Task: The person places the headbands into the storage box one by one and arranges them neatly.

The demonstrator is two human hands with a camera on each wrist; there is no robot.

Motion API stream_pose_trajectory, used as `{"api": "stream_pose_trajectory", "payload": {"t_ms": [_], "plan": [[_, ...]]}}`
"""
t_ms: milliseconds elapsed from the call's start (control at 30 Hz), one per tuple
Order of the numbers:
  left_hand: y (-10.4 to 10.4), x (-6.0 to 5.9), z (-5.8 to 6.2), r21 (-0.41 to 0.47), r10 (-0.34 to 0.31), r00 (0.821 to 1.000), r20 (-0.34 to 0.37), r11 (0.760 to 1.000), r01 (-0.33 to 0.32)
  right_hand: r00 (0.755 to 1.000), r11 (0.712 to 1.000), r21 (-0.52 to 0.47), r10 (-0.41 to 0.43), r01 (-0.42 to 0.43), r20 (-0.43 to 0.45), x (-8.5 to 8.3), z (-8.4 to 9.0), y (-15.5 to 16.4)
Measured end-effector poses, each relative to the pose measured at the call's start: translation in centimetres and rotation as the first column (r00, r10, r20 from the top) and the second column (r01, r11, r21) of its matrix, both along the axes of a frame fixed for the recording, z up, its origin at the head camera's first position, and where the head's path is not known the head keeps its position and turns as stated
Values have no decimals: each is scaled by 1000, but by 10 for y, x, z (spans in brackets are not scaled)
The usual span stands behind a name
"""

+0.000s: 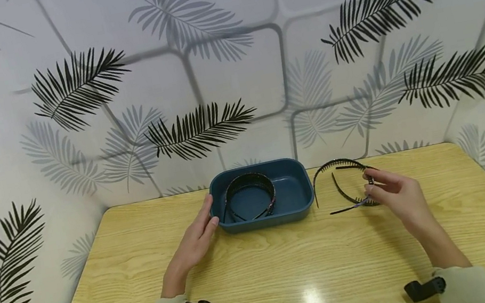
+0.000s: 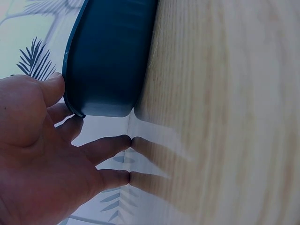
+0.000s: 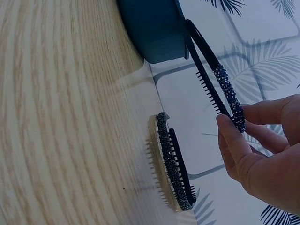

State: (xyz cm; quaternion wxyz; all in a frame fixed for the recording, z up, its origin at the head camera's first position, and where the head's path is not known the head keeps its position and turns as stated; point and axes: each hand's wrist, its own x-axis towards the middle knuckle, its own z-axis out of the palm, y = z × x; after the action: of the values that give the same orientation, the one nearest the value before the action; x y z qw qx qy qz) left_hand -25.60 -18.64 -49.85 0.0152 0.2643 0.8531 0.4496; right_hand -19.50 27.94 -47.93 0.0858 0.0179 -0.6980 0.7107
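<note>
While your left hand (image 1: 195, 243) rests on the desk (image 1: 293, 272) with its fingers straight and relaxed, its fingertips (image 2: 123, 140) touch the wooden surface and its upper fingers lie against the left end wall of the blue tub (image 1: 301, 206). That tub sits at about twelve o'clock from you, near the far edge of the desk, and a dark headband (image 1: 248, 185) stands inside it on its left half, arched upward with its ends on the tub floor.

Just beside the tub, at about one o'clock, your right hand (image 1: 398, 194) pinches a toothed headband (image 1: 335, 165) between thumb and fingertips, so that grip is closed on the band's beaded part. The right wrist view shows the studs under your fingers (image 3: 232, 140) and the comb teeth along the band's inner edge, with the far end of the band reaching toward the tub's right corner. A second studded headband (image 3: 174, 164) lies on the desk just below the held one, near your fingertips but apart from them.
</note>
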Motion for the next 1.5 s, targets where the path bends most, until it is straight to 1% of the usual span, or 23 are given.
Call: {"api": "stream_pose_trajectory", "payload": {"t_ms": [133, 333, 500, 733, 900, 1000, 1300, 1400, 1500], "plan": [[0, 0, 1, -4, 2, 1000, 0, 1000, -2, 1000, 1000, 4, 4, -4, 5, 1, 2, -2], [0, 0, 0, -13, 4, 1000, -3, 1000, -4, 1000, 1000, -21, -3, 3, 6, 2, 6, -1], [0, 0, 0, -10, 5, 1000, 2, 1000, -5, 1000, 999, -35, 23, -23, -9, 2, 8, -6], [-1, 1, 1, -25, 16, 1000, -15, 1000, -16, 999, 999, -15, 50, -50, -7, 0, 8, -18], [0, 2, 3, -27, 18, 1000, -18, 999, -18, 996, 997, -13, 73, -73, -46, 0, 6, -26], [1, 2, 3, -21, 11, 1000, -14, 1000, -11, 996, 997, 20, 70, -69, -61, 0, 5, -31], [0, 2, 1, -26, 18, 1000, 3, 999, -18, 997, 993, 86, 78, -77, -4, 0, 5, -44], [-1, 1, 1, -26, 17, 1000, 7, 1000, -17, 997, 994, 83, 77, -76, -1, -1, 7, -46], [-2, 1, 1, -23, 20, 1000, 3, 1000, -20, 995, 993, 64, 98, -97, -1, -4, 9, -51]]}}
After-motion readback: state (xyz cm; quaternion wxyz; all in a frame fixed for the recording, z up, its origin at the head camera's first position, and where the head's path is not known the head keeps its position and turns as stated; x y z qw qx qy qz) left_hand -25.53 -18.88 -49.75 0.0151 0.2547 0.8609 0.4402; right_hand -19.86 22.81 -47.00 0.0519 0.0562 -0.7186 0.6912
